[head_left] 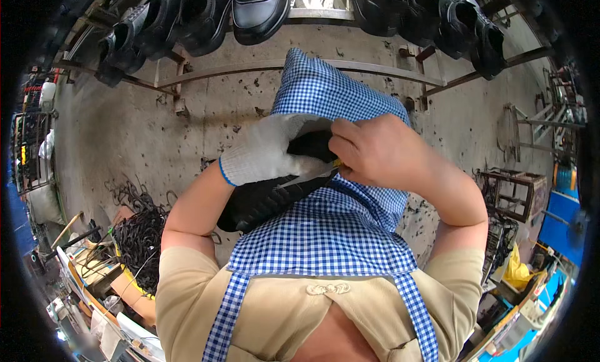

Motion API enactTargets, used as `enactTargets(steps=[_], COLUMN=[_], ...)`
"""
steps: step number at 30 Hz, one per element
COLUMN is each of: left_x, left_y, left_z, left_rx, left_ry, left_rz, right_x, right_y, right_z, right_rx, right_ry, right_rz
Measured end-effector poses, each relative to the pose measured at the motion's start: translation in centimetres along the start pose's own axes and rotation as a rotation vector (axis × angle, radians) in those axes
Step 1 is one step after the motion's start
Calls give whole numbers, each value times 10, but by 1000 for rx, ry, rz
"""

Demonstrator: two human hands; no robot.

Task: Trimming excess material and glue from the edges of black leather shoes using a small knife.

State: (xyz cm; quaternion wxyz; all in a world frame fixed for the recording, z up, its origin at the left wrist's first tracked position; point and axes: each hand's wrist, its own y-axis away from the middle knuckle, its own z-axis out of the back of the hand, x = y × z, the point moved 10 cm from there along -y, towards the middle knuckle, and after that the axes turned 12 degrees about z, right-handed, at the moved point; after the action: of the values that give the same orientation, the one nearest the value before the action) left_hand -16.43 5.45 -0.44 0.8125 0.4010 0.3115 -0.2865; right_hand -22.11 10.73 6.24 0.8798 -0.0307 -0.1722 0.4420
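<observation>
Left hand [265, 150] in white knit glove, fingers curled around black shoe [262, 199], holding it against blue checked apron [325, 237] at lap. Right hand [375, 150] bare, fingers pressed together, pinching small blade tool [309, 174] with yellow handle, blade lying on shoe upper. Row of black shoes [187, 18] on metal rack above apron. Tangle of black cords [140, 234] left of apron.

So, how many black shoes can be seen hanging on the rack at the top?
About 7: four at upper left, three at upper right. The picture's edge may hide more.
</observation>
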Motion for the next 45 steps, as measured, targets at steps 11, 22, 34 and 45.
enactTargets(steps=[11, 22, 34, 45], left_x=[11, 10, -2, 21], left_y=[-10, -17, -1, -35], left_z=[-15, -22, 34, 124], left_rx=[72, 120, -143, -720], left_ry=[-15, 46, 68, 913], left_rz=[-10, -45, 51, -233], right_x=[-39, -55, -58, -25], right_y=[26, 41, 106, 77], right_z=[-26, -64, -141, -233], right_rx=[-362, -381, -966, -749], right_ry=[-686, -1062, -1179, -1934], right_rz=[-71, -210, -396, -492])
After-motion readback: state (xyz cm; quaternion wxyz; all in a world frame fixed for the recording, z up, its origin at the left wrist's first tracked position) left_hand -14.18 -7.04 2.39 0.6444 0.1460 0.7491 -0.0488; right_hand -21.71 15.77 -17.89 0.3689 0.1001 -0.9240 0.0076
